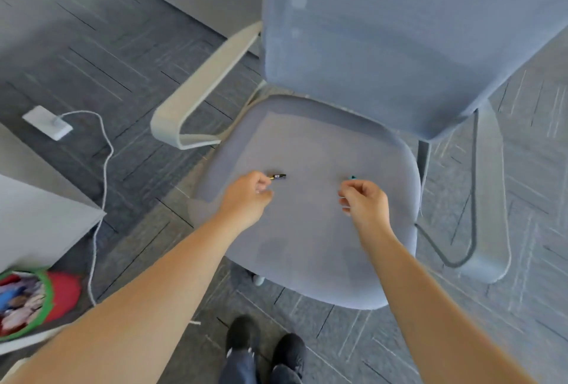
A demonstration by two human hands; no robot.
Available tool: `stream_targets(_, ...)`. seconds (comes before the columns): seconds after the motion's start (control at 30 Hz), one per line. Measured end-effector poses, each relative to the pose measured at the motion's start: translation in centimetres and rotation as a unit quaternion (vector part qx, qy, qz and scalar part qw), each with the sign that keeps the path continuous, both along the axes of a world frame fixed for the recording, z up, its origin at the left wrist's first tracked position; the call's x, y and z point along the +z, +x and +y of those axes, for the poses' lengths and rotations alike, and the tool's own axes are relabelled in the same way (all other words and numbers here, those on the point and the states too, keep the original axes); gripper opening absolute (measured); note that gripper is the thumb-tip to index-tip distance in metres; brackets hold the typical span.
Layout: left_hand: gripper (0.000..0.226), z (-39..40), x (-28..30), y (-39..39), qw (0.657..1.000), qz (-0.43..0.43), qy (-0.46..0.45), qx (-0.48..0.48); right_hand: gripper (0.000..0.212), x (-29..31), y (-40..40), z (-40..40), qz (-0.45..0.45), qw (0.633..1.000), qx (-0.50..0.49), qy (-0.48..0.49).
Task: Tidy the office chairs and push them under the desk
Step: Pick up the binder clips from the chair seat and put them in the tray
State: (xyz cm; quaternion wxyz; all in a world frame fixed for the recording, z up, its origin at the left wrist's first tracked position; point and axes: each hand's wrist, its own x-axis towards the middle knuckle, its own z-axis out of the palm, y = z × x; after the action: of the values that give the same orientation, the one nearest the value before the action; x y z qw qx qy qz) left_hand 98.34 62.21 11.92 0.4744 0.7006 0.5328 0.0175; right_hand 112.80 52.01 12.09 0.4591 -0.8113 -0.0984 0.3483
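Note:
A blue-grey office chair (310, 230) with a mesh back and pale loop armrests stands in front of me, its seat facing me. My left hand (247, 196) hovers over the seat's left half, its fingertips pinched on a small black-and-gold battery (278, 176). My right hand (364, 200) is over the seat's right half, fingers curled around a small teal-tipped object (353, 177) that is mostly hidden. The view is blurred.
A white power strip (47, 122) lies on the grey carpet at left, its white cable (103, 187) trailing toward me. Pale desk or cabinet panels (40, 223) stand at left and behind the chair. A green-rimmed red bin (33, 303) sits lower left. My shoes (264, 343) are below.

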Motion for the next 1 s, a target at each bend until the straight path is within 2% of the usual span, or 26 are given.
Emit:
stream_targets(0.3, 0.035, 5.5, -11.8, 6.4, 0.979, 0.128, 0.081, -0.133, 0.026, -9.8, 2.2, 3.3, 0.072, 0.997, -0.032, -0.022)
stream_targets(0.4, 0.034, 6.2, -14.6, 7.3, 0.962, 0.178, 0.106, -0.177, 0.026, -11.8, 2.9, 4.1, 0.072, 0.996, -0.045, -0.024)
stream_targets(0.47, 0.03, 6.5, -15.6, 7.8, 0.947, 0.207, 0.131, -0.208, 0.019, -12.5, 3.3, 4.4, 0.067, 0.996, -0.059, -0.029)
stream_targets(0.53, 0.026, 6.6, -15.7, 8.4, 0.941, 0.214, 0.138, -0.222, 0.013, -12.9, 3.8, 4.4, 0.049, 0.995, -0.077, -0.045)
stream_targets(0.67, 0.021, 6.4, -14.9, 10.4, 0.957, 0.154, 0.118, -0.216, 0.033, -13.2, 5.5, 3.5, -0.087, 0.986, -0.113, -0.082)
stream_targets(0.77, 0.019, 6.1, -14.3, 12.4, 0.97, 0.106, 0.09, -0.202, 0.056, -14.0, 7.2, 2.6, -0.184, 0.971, -0.047, -0.148)
stream_targets(0.87, 0.017, 5.8, -14.6, 13.9, 0.973, 0.071, 0.078, -0.205, 0.078, -15.2, 8.5, 2.1, -0.23, 0.949, 0.064, -0.207)
stream_targets(0.93, 0.016, 5.7, -15.1, 14.5, 0.974, 0.05, 0.076, -0.207, 0.083, -16.3, 8.9, 2.1, -0.24, 0.927, 0.144, -0.25)
stream_targets(1.0, 0.016, 5.6, -15.8, 14.7, 0.974, 0.029, 0.078, -0.209, 0.076, -17.5, 9.0, 2.4, -0.279, 0.901, 0.202, -0.265)
